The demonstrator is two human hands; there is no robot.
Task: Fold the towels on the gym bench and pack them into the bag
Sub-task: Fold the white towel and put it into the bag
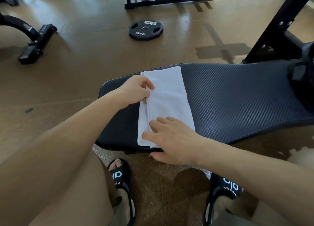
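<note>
A white towel (167, 96) lies folded into a long strip across the near end of the black padded gym bench (229, 96). My left hand (134, 91) pinches the towel's left folded edge near its far half, fingers curled round the fabric. My right hand (171, 139) rests on the towel's near end, fingers spread and pressing it flat, thumb over the bench's front edge. A dark object (304, 76) at the bench's right end is cut off by the frame; I cannot tell whether it is the bag.
A black 15 kg weight plate (145, 30) lies on the brown floor beyond the bench. A black rack frame (278, 30) rises at the right, another machine's base (35, 40) sits at the left. My feet in black slides (121, 179) stand below the bench.
</note>
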